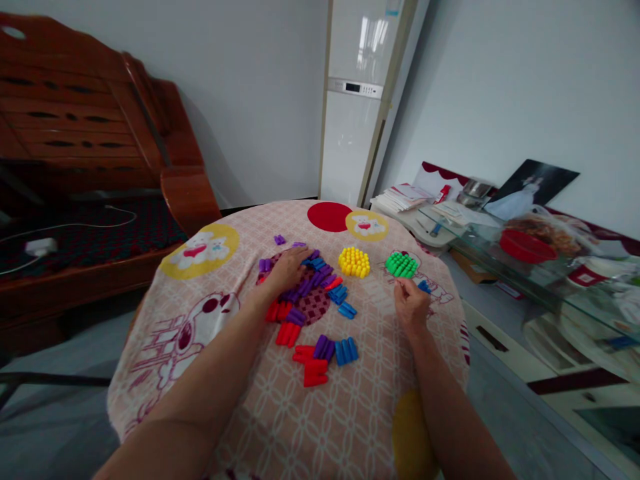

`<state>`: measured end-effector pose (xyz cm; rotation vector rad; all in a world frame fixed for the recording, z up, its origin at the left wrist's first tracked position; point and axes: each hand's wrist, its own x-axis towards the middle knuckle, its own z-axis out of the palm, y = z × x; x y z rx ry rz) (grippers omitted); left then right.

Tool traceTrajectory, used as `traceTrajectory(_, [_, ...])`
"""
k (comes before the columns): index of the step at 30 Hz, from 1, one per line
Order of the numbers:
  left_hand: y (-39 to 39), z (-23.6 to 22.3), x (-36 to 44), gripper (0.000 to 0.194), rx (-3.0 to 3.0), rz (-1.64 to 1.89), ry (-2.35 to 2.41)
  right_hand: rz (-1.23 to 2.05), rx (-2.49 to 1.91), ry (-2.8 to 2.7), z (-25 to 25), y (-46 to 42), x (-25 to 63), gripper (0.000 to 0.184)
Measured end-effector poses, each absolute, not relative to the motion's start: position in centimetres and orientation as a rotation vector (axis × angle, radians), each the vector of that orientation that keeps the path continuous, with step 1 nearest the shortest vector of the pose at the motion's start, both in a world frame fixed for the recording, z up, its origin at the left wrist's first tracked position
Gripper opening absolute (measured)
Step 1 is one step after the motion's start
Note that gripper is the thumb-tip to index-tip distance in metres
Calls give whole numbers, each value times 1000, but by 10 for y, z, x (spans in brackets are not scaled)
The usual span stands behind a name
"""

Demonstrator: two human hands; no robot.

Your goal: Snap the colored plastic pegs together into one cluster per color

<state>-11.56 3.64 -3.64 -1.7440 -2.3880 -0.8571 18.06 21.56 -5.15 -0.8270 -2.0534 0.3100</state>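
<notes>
My left hand (290,270) reaches into a loose pile of small purple plastic tubes (305,288), its fingers stretched out over them. Red tubes (289,335) and blue tubes (346,351) lie in little groups nearer to me. Beside the pile stands a tight round cluster of yellow pieces (354,262). A similar green cluster (401,265) is farther right. Just in front of the green one, my right hand (413,303) is closed with curled fingers; whatever they may hold is hidden. A few blue pieces (424,287) lie right beside that hand.
A patterned cloth (370,400) covers the round table. On the left is a wooden bench (75,133) with a white charger (41,247). A glass-topped cabinet (500,267) on the right carries papers and a red bowl (529,247). A tall white air conditioner (350,133) stands behind.
</notes>
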Motion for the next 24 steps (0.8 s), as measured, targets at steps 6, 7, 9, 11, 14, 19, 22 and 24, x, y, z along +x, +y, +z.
traceTrajectory(6, [51,-35,-92,51,-1828,-536,-2423,330,-780,-2147,-55,215,176,34])
traceTrajectory(7, [50,-34,-91,49,-1803,-491,-2435,330,-770,-2172,-56,214,175,33])
traceTrajectory(9, [46,-32,-90,45,-1771,-451,-2450,325,-759,-2201,-56,212,172,31])
traceTrajectory(11, [43,-29,-91,39,-1721,-469,-2480,324,-750,-2203,-56,209,170,29])
traceTrajectory(14, [40,-23,-89,37,-1582,-685,-2547,361,-721,-2174,-53,205,168,27])
traceTrajectory(19, [35,-5,-65,46,-1595,-1384,-2445,576,-635,-2113,-40,188,165,28])
traceTrajectory(22, [34,1,-39,45,-1686,-1600,-2364,848,-545,-2076,-33,170,158,30])
traceTrajectory(24, [35,0,-23,44,-1795,-1838,-2323,1089,-498,-2036,-31,159,153,33])
